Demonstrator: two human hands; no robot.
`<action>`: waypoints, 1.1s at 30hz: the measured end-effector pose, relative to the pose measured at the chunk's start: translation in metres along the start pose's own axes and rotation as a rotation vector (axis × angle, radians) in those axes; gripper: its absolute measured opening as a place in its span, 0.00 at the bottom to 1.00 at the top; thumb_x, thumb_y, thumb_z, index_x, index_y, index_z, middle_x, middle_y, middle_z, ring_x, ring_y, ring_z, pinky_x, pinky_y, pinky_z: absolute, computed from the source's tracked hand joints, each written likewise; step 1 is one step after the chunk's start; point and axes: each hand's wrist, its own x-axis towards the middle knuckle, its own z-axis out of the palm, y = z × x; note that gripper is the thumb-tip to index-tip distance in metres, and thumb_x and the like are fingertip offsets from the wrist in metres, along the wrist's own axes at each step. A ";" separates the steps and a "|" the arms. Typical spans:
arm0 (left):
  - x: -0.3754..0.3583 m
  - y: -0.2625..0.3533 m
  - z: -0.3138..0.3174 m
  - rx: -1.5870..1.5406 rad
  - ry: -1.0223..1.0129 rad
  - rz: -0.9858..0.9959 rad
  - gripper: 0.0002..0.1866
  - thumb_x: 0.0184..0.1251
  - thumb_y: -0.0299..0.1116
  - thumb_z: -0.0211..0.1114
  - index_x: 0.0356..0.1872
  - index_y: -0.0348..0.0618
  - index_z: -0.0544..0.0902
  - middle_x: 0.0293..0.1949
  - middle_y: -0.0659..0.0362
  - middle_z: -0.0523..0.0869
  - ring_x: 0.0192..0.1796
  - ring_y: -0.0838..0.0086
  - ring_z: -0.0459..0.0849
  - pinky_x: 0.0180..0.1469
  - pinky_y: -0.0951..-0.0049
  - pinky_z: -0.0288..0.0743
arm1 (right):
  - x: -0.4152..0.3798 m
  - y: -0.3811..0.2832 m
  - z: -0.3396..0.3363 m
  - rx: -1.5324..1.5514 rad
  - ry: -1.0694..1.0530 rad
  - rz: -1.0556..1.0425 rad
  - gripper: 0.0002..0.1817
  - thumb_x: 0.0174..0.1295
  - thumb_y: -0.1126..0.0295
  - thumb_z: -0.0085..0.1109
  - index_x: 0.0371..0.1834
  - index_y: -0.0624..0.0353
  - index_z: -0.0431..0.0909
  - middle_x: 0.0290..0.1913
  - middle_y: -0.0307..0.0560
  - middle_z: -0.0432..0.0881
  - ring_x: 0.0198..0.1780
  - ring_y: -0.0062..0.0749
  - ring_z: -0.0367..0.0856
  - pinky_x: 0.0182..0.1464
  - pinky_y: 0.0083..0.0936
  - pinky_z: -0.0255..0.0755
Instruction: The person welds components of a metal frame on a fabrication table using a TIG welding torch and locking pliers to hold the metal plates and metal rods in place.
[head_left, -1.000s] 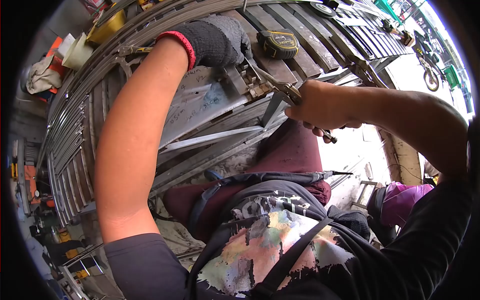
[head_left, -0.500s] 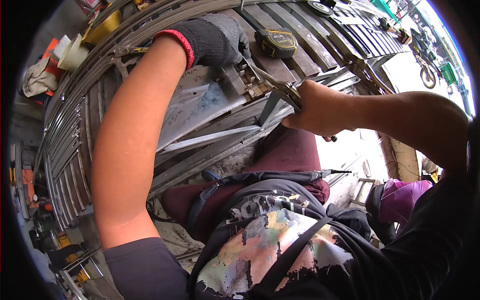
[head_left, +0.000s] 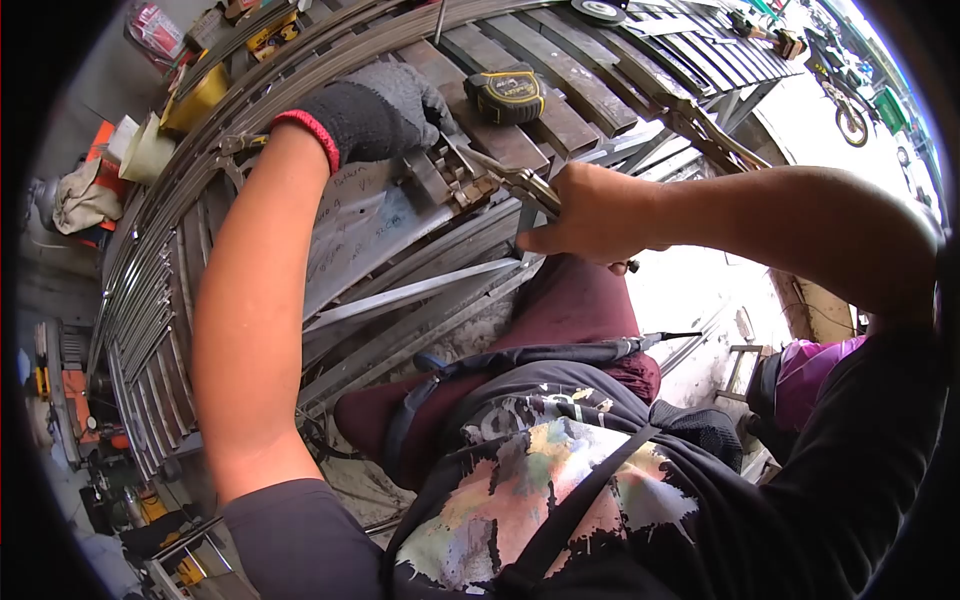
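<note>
My left hand (head_left: pixel 378 112), in a grey and black glove with a red cuff, is curled at a small metal fixture (head_left: pixel 430 175) on the bench. Its fingertips are partly hidden, and what they pinch I cannot make out. Bare, my right hand (head_left: pixel 595 215) is wrapped around locking pliers (head_left: pixel 538 190), whose jaws point left toward the fixture and the gloved fingers. Small metal blocks (head_left: pixel 474 188) sit just below the jaws. Under the left wrist lies a metal plate (head_left: pixel 345 235) with handwriting on it. A black and yellow tape measure (head_left: pixel 507 95) rests just beyond the hands.
Flat steel bars (head_left: pixel 570 70) form the slatted bench top. Another pair of pliers (head_left: pixel 240 145) lies left of my forearm, near a bundle of thin rods (head_left: pixel 145 300). A yellow container (head_left: pixel 200 98) stands at the back left. A motorbike (head_left: pixel 848 105) is at far right.
The view has shifted, so the bench, tape measure and both hands appear farther left. Both hands keep about the same place at the fixture, and the pliers remain in my right hand.
</note>
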 end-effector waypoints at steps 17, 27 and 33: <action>-0.117 0.033 0.104 0.108 0.849 -0.219 0.39 0.78 0.49 0.75 0.85 0.45 0.78 0.84 0.47 0.79 0.87 0.45 0.73 0.92 0.38 0.54 | 0.066 0.004 -0.092 -0.728 0.604 -0.795 0.21 0.74 0.71 0.76 0.68 0.64 0.86 0.69 0.52 0.82 0.74 0.48 0.80 0.77 0.45 0.77; -0.118 0.048 0.130 0.165 0.636 -0.263 0.51 0.73 0.73 0.70 0.81 0.38 0.80 0.83 0.42 0.79 0.85 0.43 0.73 0.90 0.43 0.59 | 0.116 -0.021 -0.074 -0.594 0.378 -0.840 0.25 0.71 0.80 0.65 0.71 0.62 0.87 0.70 0.49 0.82 0.82 0.43 0.75 0.80 0.53 0.62; -0.119 0.043 0.136 0.212 0.675 -0.244 0.53 0.75 0.76 0.66 0.82 0.36 0.78 0.81 0.41 0.81 0.84 0.44 0.76 0.90 0.43 0.56 | 0.112 -0.029 -0.088 -0.622 0.406 -0.777 0.22 0.70 0.76 0.65 0.67 0.57 0.90 0.69 0.49 0.83 0.82 0.44 0.76 0.83 0.53 0.57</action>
